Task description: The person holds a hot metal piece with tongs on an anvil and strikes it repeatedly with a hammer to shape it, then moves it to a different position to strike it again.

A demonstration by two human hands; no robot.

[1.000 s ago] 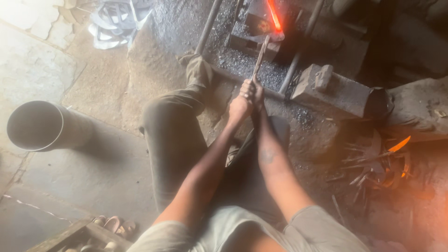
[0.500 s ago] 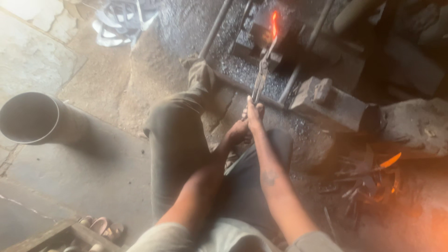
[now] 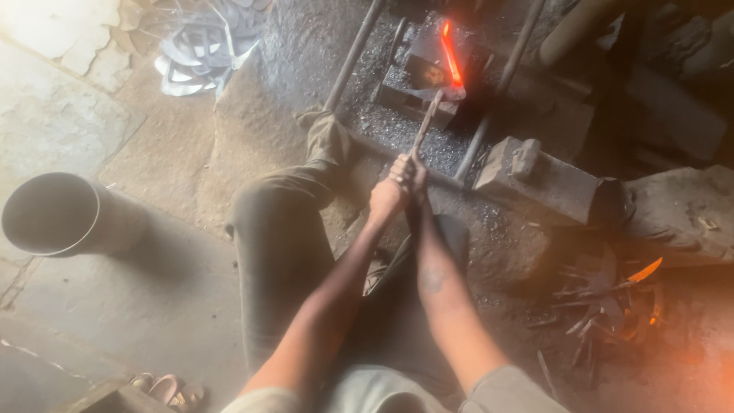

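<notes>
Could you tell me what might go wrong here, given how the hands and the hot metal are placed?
Both bare hands, left hand and right hand, grip thin metal tongs close to the glowing orange metal strip; a slip could burn them. The bent trousered leg lies near the dark anvil block, so falling hot metal might strike it.

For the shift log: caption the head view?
Both hands grip tongs holding a glowing bar on the anvil block.

The person wears dark olive trousers (image 3: pixel 283 229), dusty and creased at the knee, and a pale, light-coloured shirt (image 3: pixel 367 394) with short sleeves that leave both forearms bare. A small dark mark, perhaps a tattoo, shows on the right forearm (image 3: pixel 433 279).
</notes>
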